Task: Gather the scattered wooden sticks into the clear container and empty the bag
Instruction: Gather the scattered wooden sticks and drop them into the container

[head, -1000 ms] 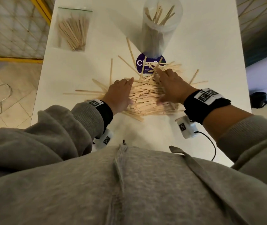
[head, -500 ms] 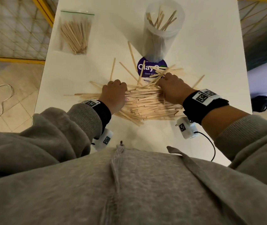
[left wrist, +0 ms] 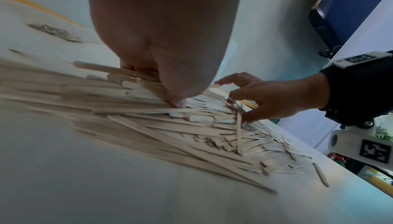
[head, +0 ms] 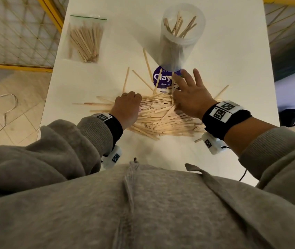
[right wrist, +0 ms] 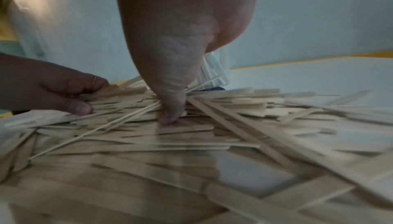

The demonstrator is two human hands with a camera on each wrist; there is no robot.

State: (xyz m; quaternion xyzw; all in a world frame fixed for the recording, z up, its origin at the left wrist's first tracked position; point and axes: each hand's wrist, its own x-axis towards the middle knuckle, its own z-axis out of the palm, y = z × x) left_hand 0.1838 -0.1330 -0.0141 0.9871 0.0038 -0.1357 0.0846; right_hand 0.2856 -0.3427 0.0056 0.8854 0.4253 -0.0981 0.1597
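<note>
A heap of flat wooden sticks (head: 161, 117) lies on the white table (head: 232, 69) in front of me. My left hand (head: 131, 98) sits at the heap's left end, its fingers curled round stick ends and its thumb on top (right wrist: 78, 108). My right hand (head: 188, 85) lies on the heap's far right part with fingers spread toward the foot of the clear container (head: 181, 35); its thumb (right wrist: 170, 115) presses on the sticks. The tall container stands behind the heap and holds several sticks. The clear zip bag (head: 86, 38), full of sticks, lies at the far left.
A round purple sticker (head: 158, 78) lies under loose sticks at the container's foot. Single sticks (head: 147, 63) fan out beyond the heap. The table's left edge (head: 53, 83) drops to a tiled floor with a cable. Bare tabletop lies at the far right.
My right hand has uncurled from a fist and stretched forward toward the container's foot. The left hand stays curled at the heap's left end. The heap is drawn in tighter than a second ago.
</note>
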